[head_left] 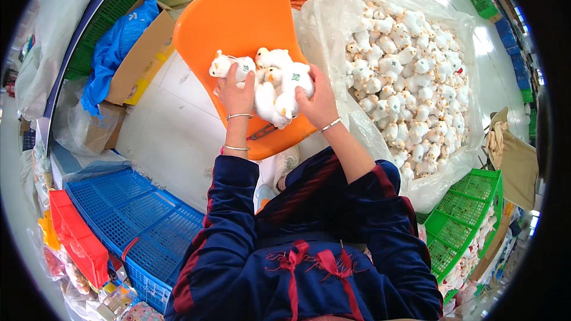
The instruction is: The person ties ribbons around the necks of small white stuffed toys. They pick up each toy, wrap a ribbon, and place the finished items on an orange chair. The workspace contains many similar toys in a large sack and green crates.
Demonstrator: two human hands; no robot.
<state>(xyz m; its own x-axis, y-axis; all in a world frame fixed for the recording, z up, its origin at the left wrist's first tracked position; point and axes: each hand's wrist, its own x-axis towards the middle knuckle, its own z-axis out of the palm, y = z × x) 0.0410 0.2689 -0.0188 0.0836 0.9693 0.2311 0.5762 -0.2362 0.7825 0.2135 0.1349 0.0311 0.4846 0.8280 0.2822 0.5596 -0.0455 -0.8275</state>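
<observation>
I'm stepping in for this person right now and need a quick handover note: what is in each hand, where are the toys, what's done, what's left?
Left hand: holds a small white plush toy.
Right hand: holds a bunch of white plush toys.
Both are above the orange chair.
The clear bag on the right is full of the same toys.
Done: a handful gathered. Left: most toys lie in the bag.

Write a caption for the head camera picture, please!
Two hands hold white plush toys above an orange chair.
</observation>
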